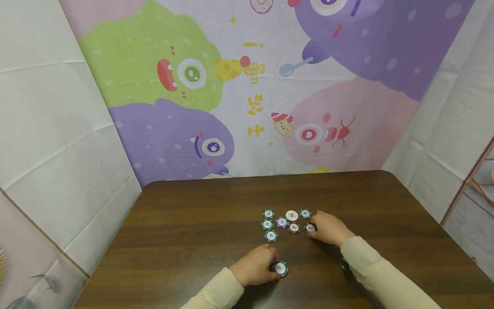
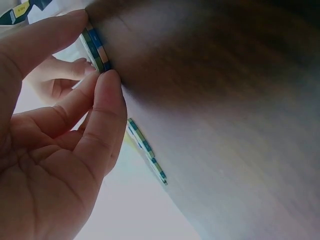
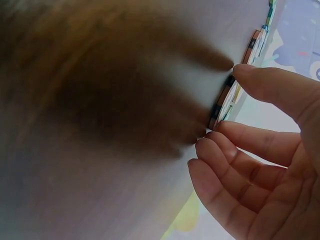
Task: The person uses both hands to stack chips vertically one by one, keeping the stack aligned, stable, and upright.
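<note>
Close to the near edge of the table, my left hand [image 1: 255, 266] pinches a green-and-white poker chip [image 1: 281, 268] between thumb and fingers. Seen edge-on in the left wrist view, this shows as a stack of poker chips [image 2: 98, 49], a green layer against a blue-and-pink one. Farther right, my right hand [image 1: 330, 228] grips a dark brown-and-black poker chip [image 3: 223, 102] by its rim, thumb on one side and fingertips on the other. Just left of it lies another brown chip [image 1: 294, 228], and a green chip [image 1: 305, 213] lies behind it.
A blue chip [image 1: 282, 222] and a yellow chip [image 1: 292, 215] lie in the middle group. Left of them, three green chips form a column, the nearest green chip [image 1: 271, 236] in front. A small dark object [image 1: 345, 267] is partly hidden by the right sleeve. Fabric walls surround the wooden table [image 1: 185, 231].
</note>
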A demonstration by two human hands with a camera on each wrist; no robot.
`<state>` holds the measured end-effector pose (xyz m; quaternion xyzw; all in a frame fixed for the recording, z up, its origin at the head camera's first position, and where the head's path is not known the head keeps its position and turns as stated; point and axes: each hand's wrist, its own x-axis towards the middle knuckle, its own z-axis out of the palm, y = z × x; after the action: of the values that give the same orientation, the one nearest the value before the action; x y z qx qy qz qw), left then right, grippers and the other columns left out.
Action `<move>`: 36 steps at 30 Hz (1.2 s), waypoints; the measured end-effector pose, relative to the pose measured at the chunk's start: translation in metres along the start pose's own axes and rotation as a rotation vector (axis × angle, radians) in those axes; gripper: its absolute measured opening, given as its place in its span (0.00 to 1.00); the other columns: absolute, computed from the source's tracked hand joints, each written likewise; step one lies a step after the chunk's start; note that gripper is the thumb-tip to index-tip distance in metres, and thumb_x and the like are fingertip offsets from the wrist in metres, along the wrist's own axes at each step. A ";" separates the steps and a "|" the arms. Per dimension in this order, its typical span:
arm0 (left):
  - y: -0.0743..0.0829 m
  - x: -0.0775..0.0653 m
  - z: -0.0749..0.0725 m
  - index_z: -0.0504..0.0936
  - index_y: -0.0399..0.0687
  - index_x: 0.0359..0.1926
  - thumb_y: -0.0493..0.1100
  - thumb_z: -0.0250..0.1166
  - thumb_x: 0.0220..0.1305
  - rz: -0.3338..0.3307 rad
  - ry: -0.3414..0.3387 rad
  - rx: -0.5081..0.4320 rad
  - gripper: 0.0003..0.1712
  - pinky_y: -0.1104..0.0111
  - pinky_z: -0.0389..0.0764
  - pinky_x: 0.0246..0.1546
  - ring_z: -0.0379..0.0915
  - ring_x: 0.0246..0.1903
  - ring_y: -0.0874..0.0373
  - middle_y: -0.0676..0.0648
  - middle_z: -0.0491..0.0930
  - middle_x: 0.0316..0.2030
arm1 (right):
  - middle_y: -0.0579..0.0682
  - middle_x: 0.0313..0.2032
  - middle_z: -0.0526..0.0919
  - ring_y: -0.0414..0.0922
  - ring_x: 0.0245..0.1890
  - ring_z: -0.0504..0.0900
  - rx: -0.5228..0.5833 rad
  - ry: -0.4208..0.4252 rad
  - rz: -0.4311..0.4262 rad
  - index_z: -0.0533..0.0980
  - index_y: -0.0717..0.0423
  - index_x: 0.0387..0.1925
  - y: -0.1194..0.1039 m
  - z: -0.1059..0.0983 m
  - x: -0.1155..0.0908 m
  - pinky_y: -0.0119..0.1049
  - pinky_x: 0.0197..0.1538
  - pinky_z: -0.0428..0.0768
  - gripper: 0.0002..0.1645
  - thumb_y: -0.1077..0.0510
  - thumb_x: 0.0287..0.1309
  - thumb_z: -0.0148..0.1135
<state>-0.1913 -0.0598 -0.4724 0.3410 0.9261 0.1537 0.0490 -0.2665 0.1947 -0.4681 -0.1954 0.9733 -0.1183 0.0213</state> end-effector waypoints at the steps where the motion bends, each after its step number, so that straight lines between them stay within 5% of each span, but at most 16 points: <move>1: 0.000 0.000 0.000 0.80 0.47 0.36 0.46 0.77 0.47 0.001 0.001 0.000 0.17 0.78 0.71 0.35 0.68 0.32 0.70 0.57 0.77 0.32 | 0.47 0.28 0.73 0.42 0.26 0.67 0.003 -0.001 0.002 0.76 0.53 0.24 0.000 0.000 0.000 0.38 0.32 0.68 0.11 0.55 0.53 0.70; 29: -0.001 0.001 0.001 0.80 0.48 0.36 0.46 0.76 0.47 0.004 0.005 -0.007 0.17 0.78 0.72 0.35 0.68 0.32 0.70 0.57 0.77 0.32 | 0.46 0.24 0.71 0.42 0.24 0.66 0.069 -0.024 0.030 0.74 0.52 0.20 0.002 -0.002 0.002 0.36 0.28 0.65 0.13 0.53 0.49 0.70; 36: 0.000 0.000 0.001 0.80 0.47 0.36 0.46 0.77 0.46 0.008 0.011 -0.002 0.17 0.78 0.72 0.34 0.67 0.31 0.70 0.57 0.77 0.32 | 0.45 0.26 0.76 0.40 0.24 0.69 0.088 -0.005 -0.004 0.79 0.55 0.29 -0.010 -0.005 -0.004 0.36 0.30 0.70 0.13 0.51 0.47 0.72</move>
<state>-0.1908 -0.0596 -0.4732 0.3436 0.9250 0.1565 0.0434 -0.2595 0.1883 -0.4611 -0.1967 0.9667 -0.1606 0.0319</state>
